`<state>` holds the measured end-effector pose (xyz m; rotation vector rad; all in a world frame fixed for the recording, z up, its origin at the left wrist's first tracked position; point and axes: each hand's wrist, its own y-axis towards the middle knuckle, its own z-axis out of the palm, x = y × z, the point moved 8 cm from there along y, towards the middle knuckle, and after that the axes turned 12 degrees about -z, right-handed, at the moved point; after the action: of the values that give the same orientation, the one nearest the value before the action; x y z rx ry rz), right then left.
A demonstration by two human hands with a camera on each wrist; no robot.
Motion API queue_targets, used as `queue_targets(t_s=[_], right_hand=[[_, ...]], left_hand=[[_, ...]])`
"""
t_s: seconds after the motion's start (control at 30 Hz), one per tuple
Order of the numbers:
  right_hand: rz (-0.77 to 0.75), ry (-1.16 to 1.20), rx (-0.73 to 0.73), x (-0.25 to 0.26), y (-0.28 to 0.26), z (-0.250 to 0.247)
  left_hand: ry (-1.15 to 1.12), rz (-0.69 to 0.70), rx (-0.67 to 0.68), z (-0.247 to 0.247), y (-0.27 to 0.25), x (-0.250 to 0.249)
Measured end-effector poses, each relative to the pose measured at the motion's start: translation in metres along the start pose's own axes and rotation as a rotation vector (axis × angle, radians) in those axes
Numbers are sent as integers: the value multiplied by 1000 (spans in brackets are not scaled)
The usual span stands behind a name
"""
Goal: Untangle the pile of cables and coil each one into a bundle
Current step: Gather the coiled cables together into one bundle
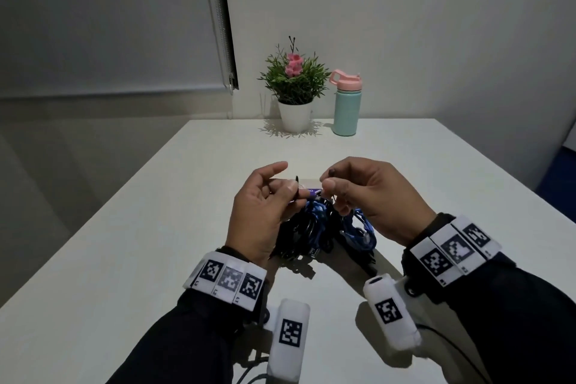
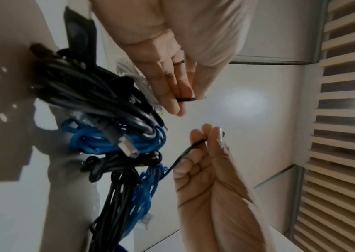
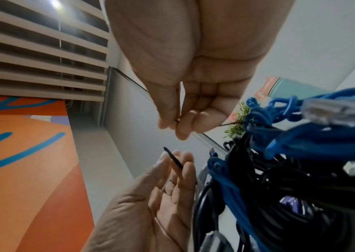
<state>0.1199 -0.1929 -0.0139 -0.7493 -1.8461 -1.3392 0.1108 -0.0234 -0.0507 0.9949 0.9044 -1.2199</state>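
A tangled pile of black and blue cables [image 1: 314, 227] lies on the white table [image 1: 156, 243] under both hands. My left hand [image 1: 294, 188] pinches the end of a thin black strand [image 3: 174, 159] between thumb and fingers just above the pile. My right hand [image 1: 328, 185] pinches another thin black strand [image 2: 180, 156] that runs down into the tangle. Whether the two are one piece cannot be told. The hands are a few centimetres apart. A blue cable [image 2: 90, 141] is looped through black cables [image 2: 75, 88], with a USB plug [image 2: 127, 146] sticking out.
A potted plant [image 1: 294, 87] and a mint bottle with a pink lid [image 1: 347, 106] stand at the table's far edge against the wall. A small purple item [image 1: 311, 189] shows behind the pile. A window blind hangs at the back left.
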Motion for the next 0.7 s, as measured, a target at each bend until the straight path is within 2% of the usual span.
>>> queue_targets(t_s=[0.2, 0.37, 0.7], right_hand=[[10, -117, 21, -5, -2, 0], [-68, -284, 23, 1, -1, 0], [-65, -212, 21, -2, -3, 2]], left_hand=[[13, -37, 47, 2, 0, 5], [30, -19, 66, 5, -2, 4], [79, -9, 84, 5, -1, 6]])
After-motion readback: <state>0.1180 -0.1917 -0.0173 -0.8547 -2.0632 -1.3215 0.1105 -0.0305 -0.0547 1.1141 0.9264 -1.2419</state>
